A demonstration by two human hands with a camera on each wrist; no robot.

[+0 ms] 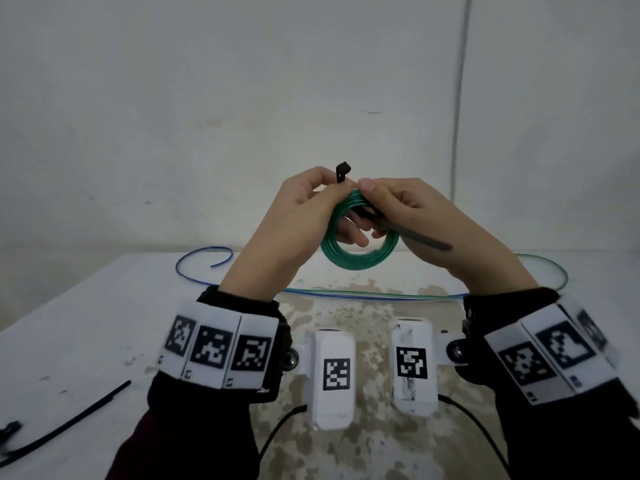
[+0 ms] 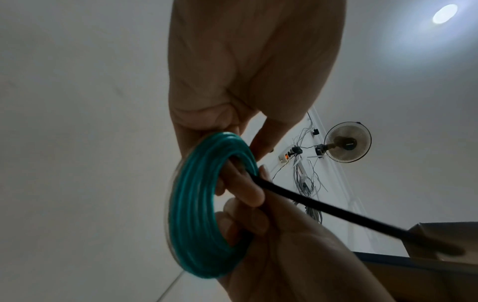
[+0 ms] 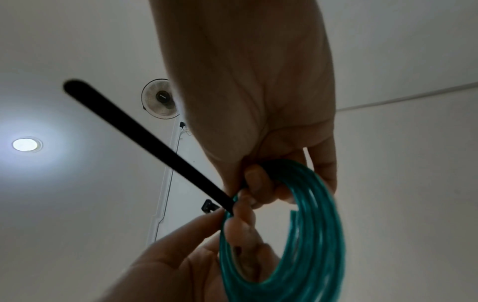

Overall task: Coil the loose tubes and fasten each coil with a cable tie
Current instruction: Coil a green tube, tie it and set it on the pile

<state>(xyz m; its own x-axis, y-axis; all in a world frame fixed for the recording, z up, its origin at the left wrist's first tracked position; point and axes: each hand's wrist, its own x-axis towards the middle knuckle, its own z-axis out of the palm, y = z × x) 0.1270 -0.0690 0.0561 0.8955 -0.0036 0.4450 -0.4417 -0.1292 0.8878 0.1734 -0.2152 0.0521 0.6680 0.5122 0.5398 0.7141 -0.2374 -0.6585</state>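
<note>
A coil of green tube [image 1: 356, 263] [image 2: 191, 204] [image 3: 310, 235] is held upright in the air above the table by both hands. A black cable tie [image 1: 415, 235] [image 2: 336, 212] [image 3: 129, 126] runs through its hole. My left hand [image 1: 332, 188] grips the coil's top, with the tie's head [image 1: 343, 171] [image 3: 208, 206] sticking up above its fingers. My right hand [image 1: 367, 195] has its thumb on the coil's top and pinches the strap at the inner side of the coil. The strap's tail points down to the right.
On the white table [image 1: 104, 323] lie a loose blue tube [image 1: 204, 268] at the back left and long green and blue tubes [image 1: 346, 294] across the back. Spare black cable ties [image 1: 69, 420] lie at the front left. A wall stands close behind the table.
</note>
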